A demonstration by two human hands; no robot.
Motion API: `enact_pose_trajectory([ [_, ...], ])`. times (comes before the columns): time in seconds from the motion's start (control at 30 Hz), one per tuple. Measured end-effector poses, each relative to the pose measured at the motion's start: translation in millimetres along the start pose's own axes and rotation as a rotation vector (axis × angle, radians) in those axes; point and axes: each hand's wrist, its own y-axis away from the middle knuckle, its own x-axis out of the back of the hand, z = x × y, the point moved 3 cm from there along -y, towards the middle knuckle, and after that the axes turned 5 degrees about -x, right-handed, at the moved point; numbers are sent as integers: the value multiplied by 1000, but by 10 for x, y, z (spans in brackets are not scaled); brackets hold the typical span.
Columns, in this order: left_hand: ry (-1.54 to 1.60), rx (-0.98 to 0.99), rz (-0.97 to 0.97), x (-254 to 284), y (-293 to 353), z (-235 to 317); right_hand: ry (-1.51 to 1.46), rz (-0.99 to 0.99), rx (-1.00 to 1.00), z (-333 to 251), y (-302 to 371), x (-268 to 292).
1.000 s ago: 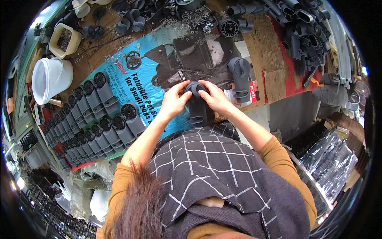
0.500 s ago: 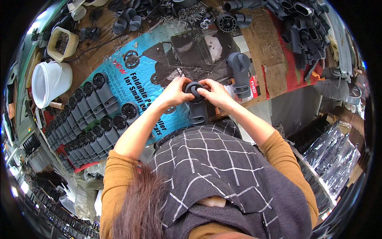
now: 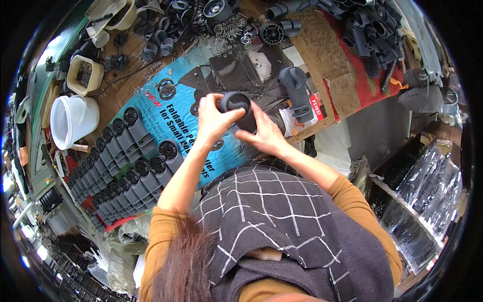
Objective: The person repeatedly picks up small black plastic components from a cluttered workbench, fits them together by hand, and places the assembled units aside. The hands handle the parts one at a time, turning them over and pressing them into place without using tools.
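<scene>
Over the wooden surface point(image 3: 318, 59), just left of the other grey part point(image 3: 296, 90), my left hand point(image 3: 212, 122) and right hand point(image 3: 265, 134) clamp the dark part point(image 3: 235, 102), which looks light, hard and maybe slippery, best held around its sides.

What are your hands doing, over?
Left hand: holding dark part by round end. Right hand: holding its side. Second part: to the right, untouched. Nothing blocking.

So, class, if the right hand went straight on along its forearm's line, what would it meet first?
The right hand would first meet the dark grey part it touches; beyond, probably the left hand, though depth is unclear.
</scene>
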Motion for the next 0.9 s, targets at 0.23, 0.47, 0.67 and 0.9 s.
enact_pose_trajectory([
  [0.23, 614, -234, 178, 267, 72, 238, -817, -274, -139, -559, 249, 158],
  [0.47, 718, 66, -29, 301, 123, 282, -659, -208, -40, -644, 311, 320],
  [0.67, 1394, 218, 93, 203, 149, 431, -600, -172, -32, -646, 279, 240],
  [0.9, 1299, 201, 102, 57, 215, 400, -79, 449, 426, -696, 36, 490],
])
